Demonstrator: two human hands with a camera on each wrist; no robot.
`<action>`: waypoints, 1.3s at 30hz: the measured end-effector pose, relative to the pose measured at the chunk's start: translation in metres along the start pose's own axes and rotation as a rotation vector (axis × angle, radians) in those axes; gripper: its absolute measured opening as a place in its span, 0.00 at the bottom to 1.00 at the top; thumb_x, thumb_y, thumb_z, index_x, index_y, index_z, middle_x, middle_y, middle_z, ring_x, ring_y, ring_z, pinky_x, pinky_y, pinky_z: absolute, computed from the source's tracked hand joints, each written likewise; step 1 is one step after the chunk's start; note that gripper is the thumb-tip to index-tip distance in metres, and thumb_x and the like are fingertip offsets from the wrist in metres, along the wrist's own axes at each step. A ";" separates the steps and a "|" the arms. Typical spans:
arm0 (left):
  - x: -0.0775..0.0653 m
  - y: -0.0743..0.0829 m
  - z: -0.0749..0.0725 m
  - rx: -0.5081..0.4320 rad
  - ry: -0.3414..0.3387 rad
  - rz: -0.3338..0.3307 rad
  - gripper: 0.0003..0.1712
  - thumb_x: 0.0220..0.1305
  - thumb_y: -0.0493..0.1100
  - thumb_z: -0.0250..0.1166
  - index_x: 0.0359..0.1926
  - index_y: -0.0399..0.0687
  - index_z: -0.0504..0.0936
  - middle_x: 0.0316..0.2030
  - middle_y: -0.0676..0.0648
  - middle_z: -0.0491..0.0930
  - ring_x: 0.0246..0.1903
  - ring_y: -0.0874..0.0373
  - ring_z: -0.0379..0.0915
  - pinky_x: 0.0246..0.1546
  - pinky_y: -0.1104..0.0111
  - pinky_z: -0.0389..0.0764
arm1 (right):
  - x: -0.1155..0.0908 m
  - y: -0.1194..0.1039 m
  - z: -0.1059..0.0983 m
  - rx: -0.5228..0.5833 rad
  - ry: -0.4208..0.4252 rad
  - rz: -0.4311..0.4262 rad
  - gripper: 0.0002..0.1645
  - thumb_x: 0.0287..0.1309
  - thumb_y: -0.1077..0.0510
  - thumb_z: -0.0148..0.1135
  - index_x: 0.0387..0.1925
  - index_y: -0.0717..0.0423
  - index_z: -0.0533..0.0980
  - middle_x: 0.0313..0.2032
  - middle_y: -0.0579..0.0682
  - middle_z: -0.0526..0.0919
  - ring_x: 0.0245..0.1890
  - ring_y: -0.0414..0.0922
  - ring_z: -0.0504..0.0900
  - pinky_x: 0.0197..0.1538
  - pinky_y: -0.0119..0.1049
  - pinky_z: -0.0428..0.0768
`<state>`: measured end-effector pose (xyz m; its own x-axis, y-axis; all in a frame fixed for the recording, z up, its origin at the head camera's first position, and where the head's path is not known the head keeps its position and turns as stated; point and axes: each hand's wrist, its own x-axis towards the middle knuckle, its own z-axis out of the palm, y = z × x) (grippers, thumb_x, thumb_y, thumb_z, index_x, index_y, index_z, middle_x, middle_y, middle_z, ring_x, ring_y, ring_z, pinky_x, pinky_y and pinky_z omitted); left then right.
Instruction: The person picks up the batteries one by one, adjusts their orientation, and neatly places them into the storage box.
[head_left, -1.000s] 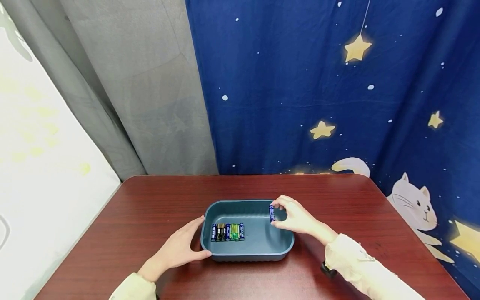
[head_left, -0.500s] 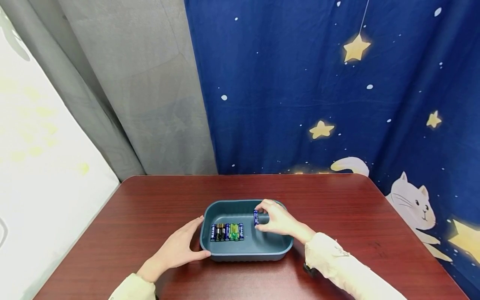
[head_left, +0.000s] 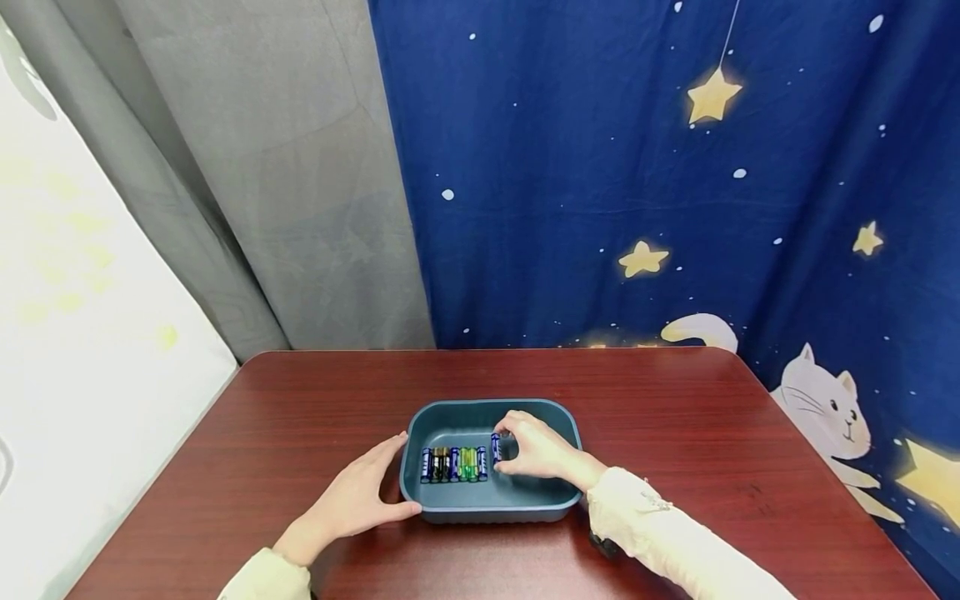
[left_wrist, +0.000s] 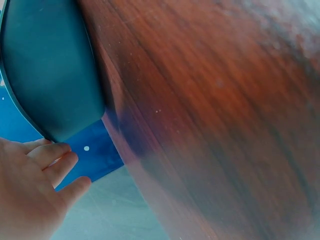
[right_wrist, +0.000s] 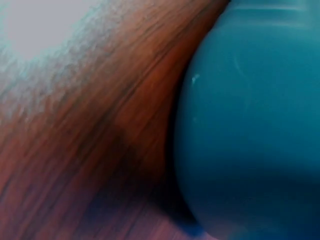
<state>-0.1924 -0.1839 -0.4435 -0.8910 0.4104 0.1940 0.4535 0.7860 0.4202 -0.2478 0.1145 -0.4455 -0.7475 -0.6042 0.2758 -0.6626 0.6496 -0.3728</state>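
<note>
A teal rectangular tub (head_left: 525,506) with rounded corners stands on the table. Several batteries lie side by side in a row on the left part of its floor: blue ones, dark ones with brown ends, and green ones (head_left: 468,464). Inside the tub, my right hand (head_left: 536,450) pinches a blue battery (head_left: 496,448) between thumb and fingers, just right of the row. My left hand (head_left: 356,492) rests against the tub's left end, fingers and thumb spread along the rim. In the left wrist view, the left fingers (left_wrist: 60,157) touch the tub's edge (left_wrist: 55,65). The right wrist view shows only the tub's outer wall (right_wrist: 250,110) and the table.
The reddish-brown wooden table (head_left: 322,392) extends around the tub on all sides. Behind it hang a grey curtain (head_left: 300,167) and a blue curtain (head_left: 540,167) printed with stars and a cat.
My right hand has moved left and lower inside the tub, bringing the blue battery from the right end to close beside the row. The left hand has stayed at the rim.
</note>
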 end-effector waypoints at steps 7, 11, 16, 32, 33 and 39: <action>0.000 0.000 -0.001 -0.011 0.001 0.004 0.55 0.41 0.67 0.67 0.66 0.45 0.60 0.63 0.46 0.64 0.60 0.51 0.61 0.55 0.52 0.67 | 0.003 -0.003 0.006 -0.028 -0.048 0.034 0.25 0.39 0.49 0.70 0.40 0.56 0.77 0.34 0.45 0.75 0.37 0.39 0.72 0.40 0.32 0.75; 0.000 0.000 -0.001 -0.011 0.000 0.001 0.55 0.41 0.67 0.67 0.66 0.46 0.60 0.63 0.47 0.64 0.60 0.51 0.61 0.55 0.52 0.67 | 0.005 -0.004 0.011 -0.053 -0.051 0.023 0.24 0.37 0.49 0.70 0.38 0.56 0.77 0.33 0.45 0.75 0.36 0.39 0.72 0.38 0.31 0.74; 0.000 0.000 0.000 -0.017 -0.002 0.000 0.55 0.41 0.67 0.67 0.66 0.46 0.60 0.62 0.47 0.64 0.60 0.51 0.62 0.55 0.52 0.67 | 0.005 -0.006 0.014 -0.061 -0.062 0.000 0.23 0.36 0.50 0.71 0.36 0.56 0.77 0.31 0.45 0.74 0.34 0.39 0.70 0.37 0.31 0.73; 0.000 -0.002 0.002 -0.009 -0.001 -0.008 0.55 0.41 0.68 0.66 0.66 0.46 0.60 0.63 0.47 0.64 0.60 0.51 0.62 0.54 0.52 0.67 | 0.006 -0.004 0.014 -0.032 -0.084 0.018 0.27 0.35 0.48 0.71 0.38 0.57 0.77 0.31 0.45 0.74 0.34 0.39 0.70 0.38 0.31 0.73; 0.000 -0.002 0.001 -0.009 0.002 -0.006 0.55 0.41 0.68 0.66 0.66 0.46 0.60 0.62 0.47 0.64 0.60 0.51 0.62 0.54 0.52 0.67 | 0.006 -0.004 0.013 -0.031 -0.082 0.021 0.27 0.35 0.48 0.71 0.39 0.58 0.77 0.31 0.46 0.74 0.34 0.39 0.71 0.38 0.31 0.73; 0.000 -0.001 0.001 -0.006 0.012 0.000 0.54 0.41 0.67 0.67 0.65 0.44 0.61 0.62 0.46 0.64 0.60 0.50 0.62 0.54 0.51 0.68 | 0.005 -0.005 0.007 -0.006 -0.068 0.031 0.30 0.37 0.48 0.71 0.42 0.61 0.76 0.33 0.47 0.75 0.36 0.40 0.73 0.39 0.32 0.74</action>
